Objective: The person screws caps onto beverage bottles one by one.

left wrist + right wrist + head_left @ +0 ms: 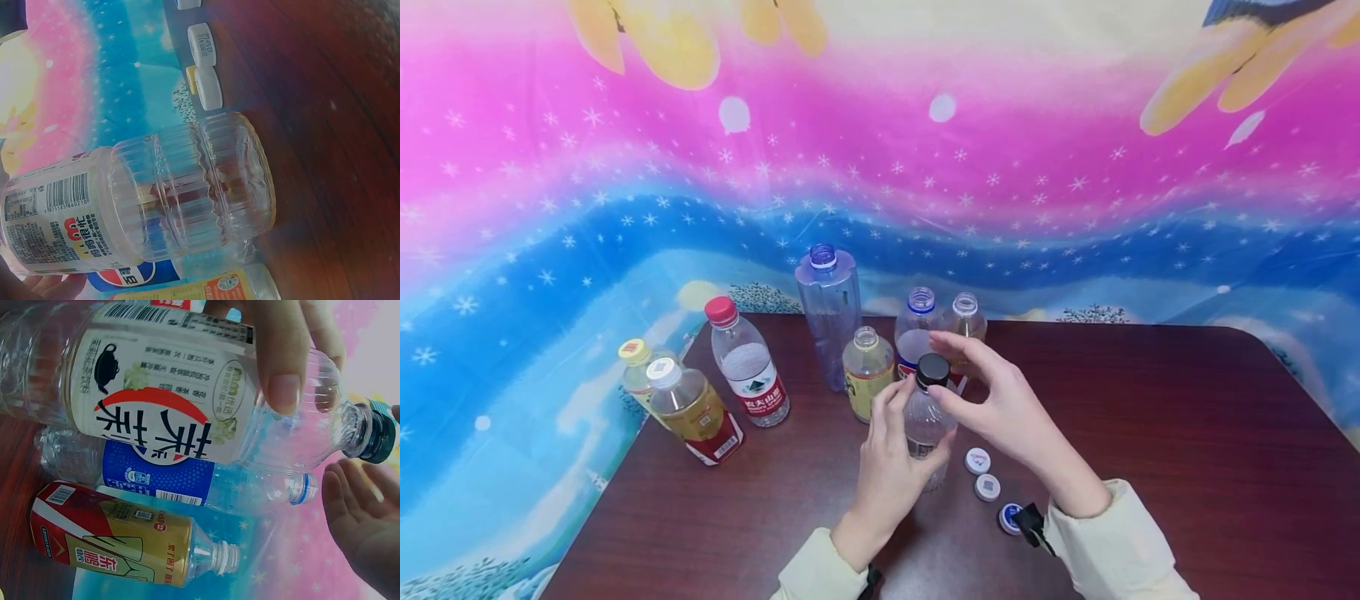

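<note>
A clear ridged bottle point(928, 421) with a black cap point(933, 371) stands upright on the table. My left hand point(891, 467) grips its body, fingers on one side and thumb on the other. In the right wrist view the bottle's pale label point(162, 381) shows a teapot picture, and the left hand point(281, 350) lies across its shoulder. My right hand point(1000, 404) surrounds the black cap with thumb and fingers spread; the thumb tip is at the cap's edge and the fingertips look apart from it. The cap sits on the bottle's neck.
Behind are uncapped bottles: a tall purple one point(831, 308), a yellow-labelled one point(868, 383), a blue-labelled one point(156, 478) and a gold-red one point(119, 534). Capped bottles, including a red-capped one point(748, 367), stand left. Loose caps point(987, 487) lie near the right forearm.
</note>
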Tool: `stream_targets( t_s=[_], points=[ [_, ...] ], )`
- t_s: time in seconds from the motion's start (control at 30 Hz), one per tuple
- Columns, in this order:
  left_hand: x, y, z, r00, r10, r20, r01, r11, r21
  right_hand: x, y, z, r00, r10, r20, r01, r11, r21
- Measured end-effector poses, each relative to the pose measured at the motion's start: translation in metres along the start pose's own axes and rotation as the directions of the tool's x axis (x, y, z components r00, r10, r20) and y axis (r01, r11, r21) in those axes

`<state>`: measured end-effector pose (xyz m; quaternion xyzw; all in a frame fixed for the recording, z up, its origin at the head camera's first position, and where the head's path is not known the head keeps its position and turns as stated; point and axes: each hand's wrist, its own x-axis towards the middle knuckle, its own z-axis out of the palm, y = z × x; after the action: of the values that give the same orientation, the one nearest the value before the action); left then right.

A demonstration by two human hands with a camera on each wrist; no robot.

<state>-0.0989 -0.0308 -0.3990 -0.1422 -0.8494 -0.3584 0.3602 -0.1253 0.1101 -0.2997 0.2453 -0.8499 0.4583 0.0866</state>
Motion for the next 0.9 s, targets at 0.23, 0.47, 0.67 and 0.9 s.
stream_targets(
  t_s=[0.23,0.47,0.67,0.9],
  points=[
    [-0.0005,-0.0017,0.0020,1.000,0.018,-0.016,-0.018,1.000,-0.002,0.0009,0.0000,-0.0010,0.999,-0.036,0.002,0.036,0.999,-0.019],
    [-0.0003,-0.0014,0.0017,1.000,0.020,-0.016,-0.020,1.000,-0.005,0.0028,-0.0013,0.0005,0.999,-0.019,-0.028,0.018,0.999,-0.031],
    [-0.0001,-0.0009,0.0012,1.000,0.017,-0.008,-0.017,1.000,-0.006,0.0031,-0.0028,0.0007,0.999,0.005,-0.037,-0.006,1.000,-0.022],
    [-0.0003,-0.0016,0.0025,1.000,0.020,-0.015,-0.020,1.000,-0.003,0.0039,-0.0030,0.0015,0.997,0.040,-0.063,-0.041,0.999,-0.016]
  ],
)
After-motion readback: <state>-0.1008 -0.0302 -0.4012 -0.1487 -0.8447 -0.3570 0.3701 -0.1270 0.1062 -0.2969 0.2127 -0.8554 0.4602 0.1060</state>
